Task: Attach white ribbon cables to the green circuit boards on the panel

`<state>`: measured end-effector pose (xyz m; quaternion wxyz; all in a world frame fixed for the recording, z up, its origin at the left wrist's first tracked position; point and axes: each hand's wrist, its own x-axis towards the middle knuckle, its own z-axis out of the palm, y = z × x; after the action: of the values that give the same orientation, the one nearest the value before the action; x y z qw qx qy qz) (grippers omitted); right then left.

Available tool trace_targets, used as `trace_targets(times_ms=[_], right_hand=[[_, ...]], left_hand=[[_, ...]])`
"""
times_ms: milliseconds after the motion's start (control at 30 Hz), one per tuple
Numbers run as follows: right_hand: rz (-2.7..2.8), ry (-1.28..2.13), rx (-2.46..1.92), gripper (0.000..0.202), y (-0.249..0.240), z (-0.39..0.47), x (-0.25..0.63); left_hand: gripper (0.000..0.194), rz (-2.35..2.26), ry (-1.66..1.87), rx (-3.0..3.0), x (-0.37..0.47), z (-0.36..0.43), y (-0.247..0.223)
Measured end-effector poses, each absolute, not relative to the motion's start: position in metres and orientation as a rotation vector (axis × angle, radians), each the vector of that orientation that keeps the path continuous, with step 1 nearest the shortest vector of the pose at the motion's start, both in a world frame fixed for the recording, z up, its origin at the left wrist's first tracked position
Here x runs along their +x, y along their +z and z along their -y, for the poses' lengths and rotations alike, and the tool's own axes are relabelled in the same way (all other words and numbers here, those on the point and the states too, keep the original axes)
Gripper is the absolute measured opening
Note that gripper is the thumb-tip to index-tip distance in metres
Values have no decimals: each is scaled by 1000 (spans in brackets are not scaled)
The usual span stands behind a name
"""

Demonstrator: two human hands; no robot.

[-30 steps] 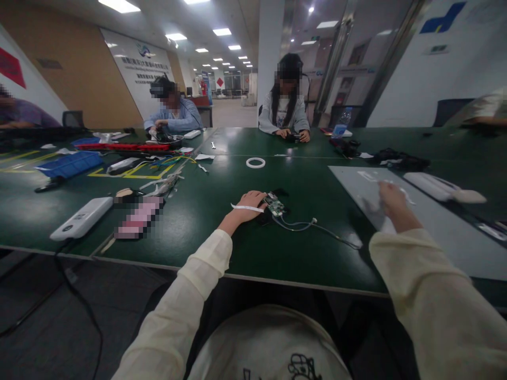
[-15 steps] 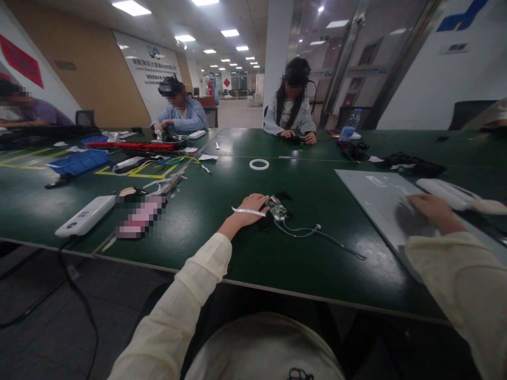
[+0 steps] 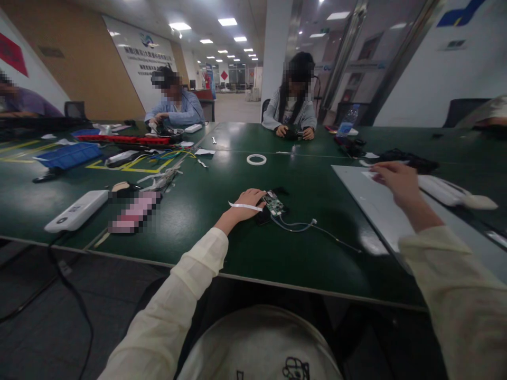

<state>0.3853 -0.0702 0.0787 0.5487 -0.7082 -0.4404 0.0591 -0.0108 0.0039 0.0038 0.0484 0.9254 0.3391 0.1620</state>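
Observation:
My left hand [image 3: 249, 205] lies on the dark green table, fingers closed on the edge of a small green circuit board [image 3: 274, 203]. Black pieces show under and behind the board, partly hidden by the hand. Thin cables [image 3: 295, 228] with a small white connector trail from the board to the right. A white strip [image 3: 246, 206] crosses the back of my left hand. My right hand [image 3: 398, 182] is over the far part of a grey mat [image 3: 356, 198], fingers bent and tips together beside a small white piece [image 3: 367, 175]. What the fingertips hold is too small to make out.
A white ring [image 3: 256, 159] lies beyond my left hand. To the left are a pink phone [image 3: 137, 211], a white power bank [image 3: 78, 211], a blue tray [image 3: 69, 157] and tangled cables. Right of the mat lies a white device [image 3: 446, 190]. Two people [image 3: 291, 113] sit opposite.
My right hand has moved forward and left across the mat to the small white piece, its fingers drawing together. My left hand stays at the circuit board. The view has shifted slightly.

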Motion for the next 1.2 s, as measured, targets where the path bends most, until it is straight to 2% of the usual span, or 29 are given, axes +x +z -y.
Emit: trace_targets(times_ms=[67, 133, 233, 300, 467, 567, 767, 867, 967, 1100, 1200], right_hand=[[1199, 521, -1464, 14, 94, 68, 323], [1299, 762, -1329, 18, 99, 66, 261], [1420, 979, -1164, 21, 90, 60, 183], [1503, 996, -1135, 21, 77, 55, 147], [1830, 553, -1410, 20, 52, 51, 104], [1999, 256, -1604, 32, 49, 57, 100], [2027, 167, -1745, 56, 55, 60, 116], [1928, 125, -1806, 53, 60, 51, 147], [1697, -76, -1973, 46, 58, 40, 197], [1415, -344, -2244, 49, 34, 37, 272], [1175, -342, -2460, 50, 11, 41, 312]], left_hand=[[39, -1035, 491, 2817, -11, -3, 4], [38, -1030, 515, 2824, -12, -2, 5], [36, -1022, 581, 2840, -12, -1, 5], [33, -1017, 594, 2838, -11, -1, 5], [24, -1001, 559, 2755, -10, -7, 0], [26, -988, 582, 2732, -9, -10, -2], [29, -979, 602, 2773, -11, -4, 5], [34, -938, 622, 2843, -13, 1, 10], [37, -962, 597, 2874, -14, 5, 12], [39, -1044, 585, 2867, -12, 9, 16], [43, -1053, 566, 2846, -11, 15, 21]])
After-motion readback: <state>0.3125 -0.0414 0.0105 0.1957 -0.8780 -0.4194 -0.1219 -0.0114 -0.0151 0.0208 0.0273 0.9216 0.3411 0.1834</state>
